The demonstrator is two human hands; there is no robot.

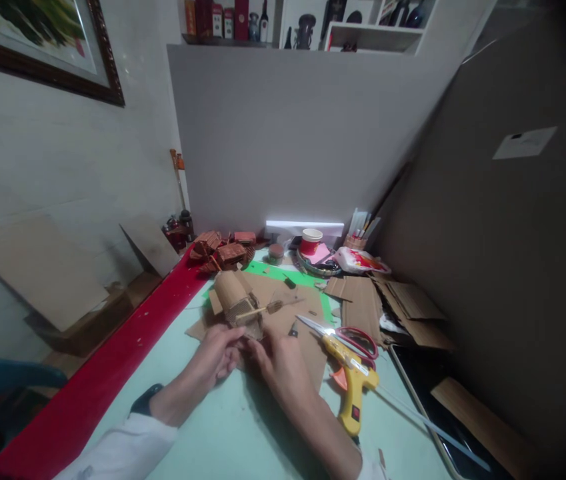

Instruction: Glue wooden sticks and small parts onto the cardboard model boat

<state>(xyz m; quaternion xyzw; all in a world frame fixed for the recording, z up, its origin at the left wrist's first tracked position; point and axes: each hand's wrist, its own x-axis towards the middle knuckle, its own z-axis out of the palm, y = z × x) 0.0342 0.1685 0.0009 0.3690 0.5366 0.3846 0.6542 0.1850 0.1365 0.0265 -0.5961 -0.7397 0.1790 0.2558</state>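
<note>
A small cardboard model [235,300] with a rolled top stands on cardboard sheets on the pale green table [223,427]. A thin wooden stick [257,311] pokes out of its right side. My left hand [215,357] and my right hand [275,357] meet at the model's near base, fingers curled and pinching at the cardboard there. What exactly lies between the fingertips is too small to make out.
A yellow glue gun [353,390] and red-handled scissors [350,337] lie just right of my right hand. Cardboard pieces [387,303] pile at the right, brown model parts [220,252] at the back, with a red cup [310,241]. A red strip [113,373] edges the table's left.
</note>
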